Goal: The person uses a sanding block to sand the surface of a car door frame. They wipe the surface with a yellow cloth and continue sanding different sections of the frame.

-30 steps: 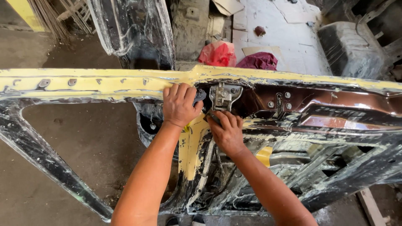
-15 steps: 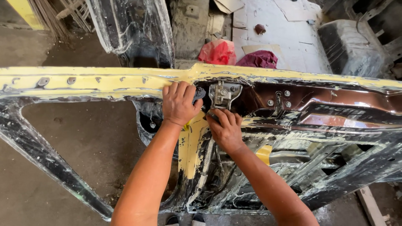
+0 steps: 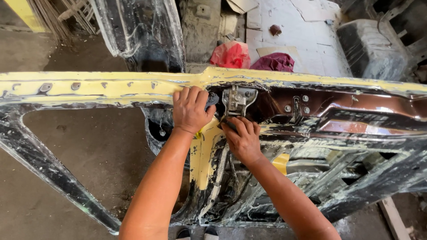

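A stripped car door [image 3: 102, 86] with yellow and black worn paint lies across the view, its window frame opening to the left. My left hand [image 3: 190, 109] grips the door's yellow top edge, fingers curled over a small dark part beside the metal latch mechanism [image 3: 238, 100]. My right hand [image 3: 242, 138] is just below the latch, fingers closed on something small and dark that I cannot make out. Both forearms reach up from the bottom of the view.
Another black door panel [image 3: 138, 31] leans behind the yellow edge. A red bag [image 3: 231, 55] and a maroon cloth [image 3: 273, 62] lie on a white sheet [image 3: 307, 40] beyond. A black wrapped part [image 3: 371, 44] stands at upper right. Below is a concrete floor [image 3: 89, 146].
Both hands stay at the latch area with only slight finger shifts; the view has hardly moved.
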